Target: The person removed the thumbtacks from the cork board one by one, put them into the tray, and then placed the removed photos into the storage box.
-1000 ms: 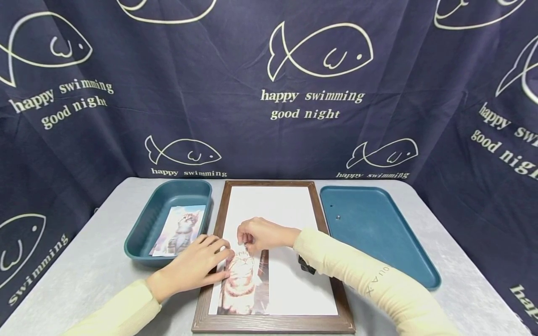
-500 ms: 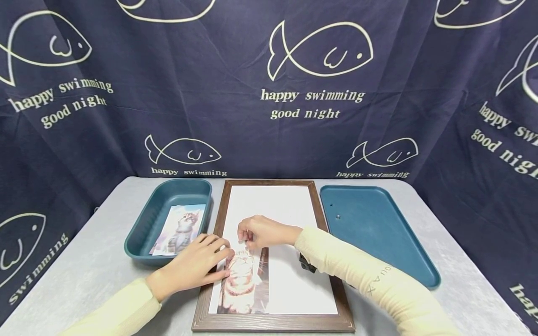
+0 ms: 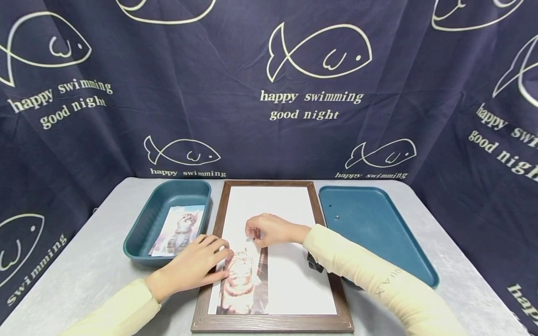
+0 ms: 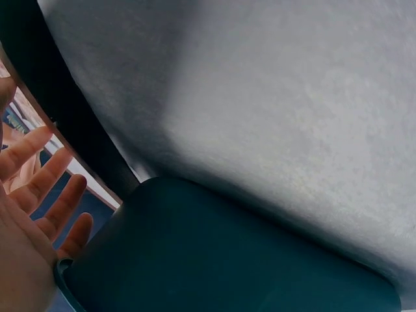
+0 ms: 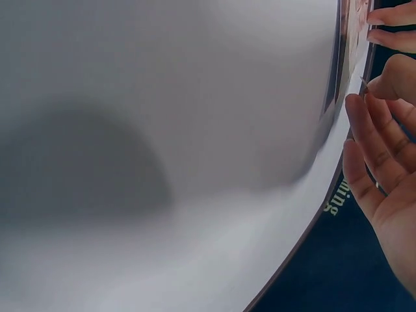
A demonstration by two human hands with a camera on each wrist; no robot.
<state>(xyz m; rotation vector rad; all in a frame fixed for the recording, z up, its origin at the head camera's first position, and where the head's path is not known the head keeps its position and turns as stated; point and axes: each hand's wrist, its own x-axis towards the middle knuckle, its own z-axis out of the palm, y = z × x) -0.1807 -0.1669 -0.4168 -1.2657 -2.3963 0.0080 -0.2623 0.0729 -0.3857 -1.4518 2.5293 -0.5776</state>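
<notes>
In the head view my left hand (image 3: 191,266) lies across the left side of the framed white board (image 3: 300,280), its fingertips on the upper left edge of a cat picture (image 3: 239,294). Those fingers are relaxed and fairly straight. My right hand (image 3: 273,230) is just above the picture's top edge, thumb and index finger pinching a small pale piece. In the right wrist view a thin pointed tip of that small pale piece (image 5: 363,80) sticks out at the thumb; I cannot tell its kind. The left wrist view shows the left hand (image 4: 32,175) reaching over the frame's edge.
Left of the board stands a deep teal bin (image 3: 140,233) with kitten pictures (image 3: 182,228) in it. On the right lies a shallow teal tray (image 3: 378,228) with a small silvery piece (image 3: 336,217) and a tiny dark one (image 3: 330,206). A dark curtain (image 3: 235,116) hangs behind.
My right hand has shifted a little to the right and slightly away from the picture's top edge, still pinching the small pale piece. The left hand and the picture stay in place.
</notes>
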